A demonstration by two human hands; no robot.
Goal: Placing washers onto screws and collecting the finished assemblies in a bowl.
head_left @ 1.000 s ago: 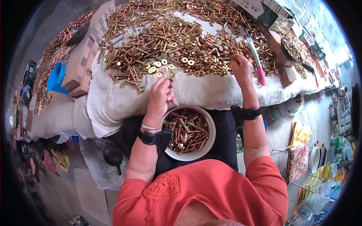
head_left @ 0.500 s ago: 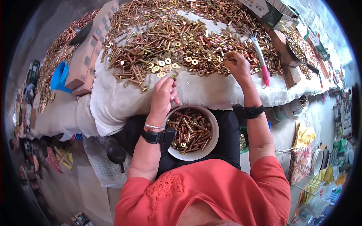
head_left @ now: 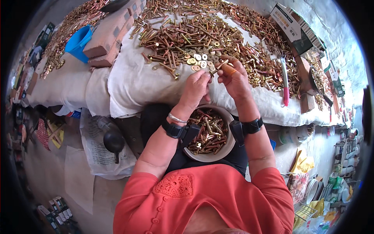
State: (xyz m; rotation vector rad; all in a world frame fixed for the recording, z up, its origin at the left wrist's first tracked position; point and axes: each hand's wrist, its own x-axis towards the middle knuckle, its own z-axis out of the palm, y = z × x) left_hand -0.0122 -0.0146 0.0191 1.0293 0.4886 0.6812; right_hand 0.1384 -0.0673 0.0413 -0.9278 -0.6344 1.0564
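Over the front edge of the cloth my hands come close together. A slim brass-coloured bolt [head_left: 219, 67] slants between them, held in the fingers of my right hand [head_left: 236, 82]. My left hand [head_left: 196, 89] is closed in a pinch at the bolt's lower end; a small brassy piece shows at its fingertips, too small to name. Just beyond lie loose flat washers [head_left: 198, 57], some pale and some yellowish. Behind them spreads a heap of bolts [head_left: 183, 33]. A whitish bowl [head_left: 230, 145] holding many bolts rests on my lap, below my hands.
Bricks [head_left: 99, 45] border the heap at left, beside a blue container [head_left: 79, 42]. At right lie a tool with a pink handle [head_left: 286, 95], more bricks and a cardboard box [head_left: 290, 27]. A black rounded object [head_left: 113, 142] sits on a white bag below the table.
My right hand has come leftward from the heap, now with a bolt in its fingers, and meets my left hand. The whole view has shifted, with the table scene further right.
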